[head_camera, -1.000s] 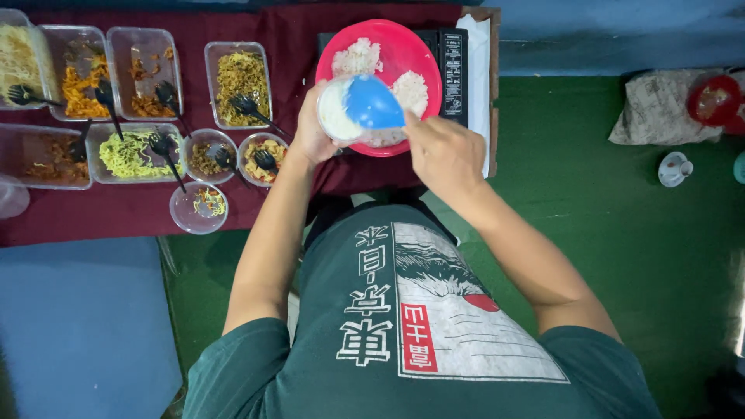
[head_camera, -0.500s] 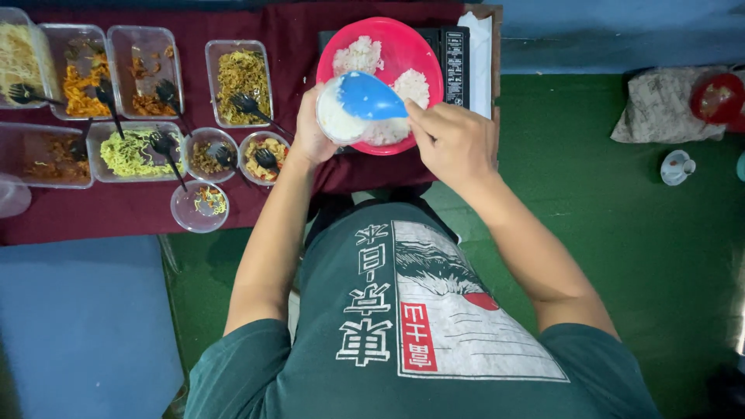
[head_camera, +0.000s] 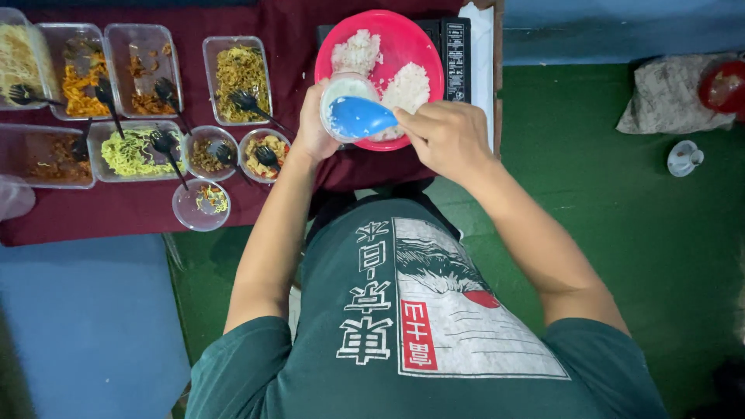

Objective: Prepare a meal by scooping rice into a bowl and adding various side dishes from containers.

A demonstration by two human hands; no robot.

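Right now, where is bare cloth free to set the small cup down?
Free: the maroon cloth strip along the near edge, left of the small round bowl, and a patch between the oval bowl and left hand. Crowded: the food tubs with black spoons, and the red bowl.

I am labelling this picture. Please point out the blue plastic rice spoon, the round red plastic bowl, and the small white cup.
blue plastic rice spoon [head_camera: 358, 116], head view, scoop
round red plastic bowl [head_camera: 403, 35], head view, bare inside
small white cup [head_camera: 341, 87], head view, rim
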